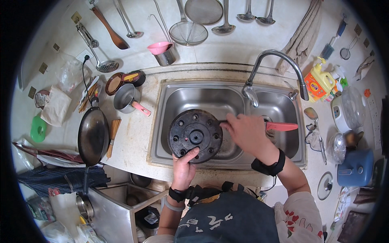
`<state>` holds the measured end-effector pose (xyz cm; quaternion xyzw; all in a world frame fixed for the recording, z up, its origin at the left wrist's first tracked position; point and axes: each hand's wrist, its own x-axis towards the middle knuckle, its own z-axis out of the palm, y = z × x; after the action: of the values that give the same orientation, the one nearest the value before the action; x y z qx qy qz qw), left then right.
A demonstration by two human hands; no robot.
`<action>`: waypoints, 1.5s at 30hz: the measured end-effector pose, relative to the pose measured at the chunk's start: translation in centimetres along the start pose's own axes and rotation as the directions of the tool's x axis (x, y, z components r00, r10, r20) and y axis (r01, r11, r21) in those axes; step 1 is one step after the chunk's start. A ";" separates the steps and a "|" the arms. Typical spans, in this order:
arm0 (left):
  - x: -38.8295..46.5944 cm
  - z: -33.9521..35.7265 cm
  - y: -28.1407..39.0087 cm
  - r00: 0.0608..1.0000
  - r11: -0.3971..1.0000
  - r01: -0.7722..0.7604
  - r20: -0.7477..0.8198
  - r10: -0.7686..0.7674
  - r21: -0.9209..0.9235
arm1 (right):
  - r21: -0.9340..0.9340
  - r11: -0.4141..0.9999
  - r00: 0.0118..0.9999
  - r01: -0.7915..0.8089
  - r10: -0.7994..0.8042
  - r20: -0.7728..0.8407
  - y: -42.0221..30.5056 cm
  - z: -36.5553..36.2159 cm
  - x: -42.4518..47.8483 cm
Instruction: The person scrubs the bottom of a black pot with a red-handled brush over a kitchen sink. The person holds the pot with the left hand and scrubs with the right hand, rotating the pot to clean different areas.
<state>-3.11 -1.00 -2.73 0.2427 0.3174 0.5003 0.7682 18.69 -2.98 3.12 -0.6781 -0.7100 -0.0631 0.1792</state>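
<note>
My left hand holds a round black metal disc by its lower edge, the thumb on its face. The disc has a ring of holes and a raised hub, and is tilted up over the left basin of a steel double sink. At the disc's right edge my right hand has its fingers closed around a small dark thing, mostly hidden, that touches or nearly touches the rim; I cannot tell what it is. A red handle or blade shows beyond the hand, over the right basin. Both wrists wear black bands.
A chrome faucet arches over the sink. Left on the counter are a saucepan, a wok and a bamboo brush. Right are a yellow detergent bottle, a metal spatula and a glass lid.
</note>
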 end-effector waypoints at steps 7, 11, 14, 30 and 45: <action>0.0 0.4 0.1 1.000 1.000 0.000 -0.020 -0.001 -0.020 | -0.001 0.996 0.996 0.086 -0.086 0.039 -0.1 0.1 -0.6; -0.1 0.2 0.0 1.000 1.000 0.014 -0.018 -0.014 -0.004 | 0.034 0.993 0.990 0.117 -0.114 -0.078 0.5 0.3 -0.1; 0.0 0.2 0.0 1.000 1.000 -0.007 -0.013 0.007 0.006 | 0.020 0.990 0.988 0.140 -0.139 -0.061 0.3 0.4 0.0; -0.2 1.1 0.2 0.999 0.998 -0.049 -0.020 0.050 0.033 | -0.024 0.959 0.957 0.281 -0.282 -0.069 1.2 0.3 1.1; -0.2 1.4 0.8 0.997 0.994 -0.076 0.011 0.076 0.082 | -0.074 0.888 0.891 0.454 -0.454 0.019 2.8 -1.4 2.2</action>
<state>-2.61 -0.99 -1.16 0.2881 0.3254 0.5146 0.7391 21.67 -1.14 4.74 -0.4999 -0.8459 -0.1299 0.1330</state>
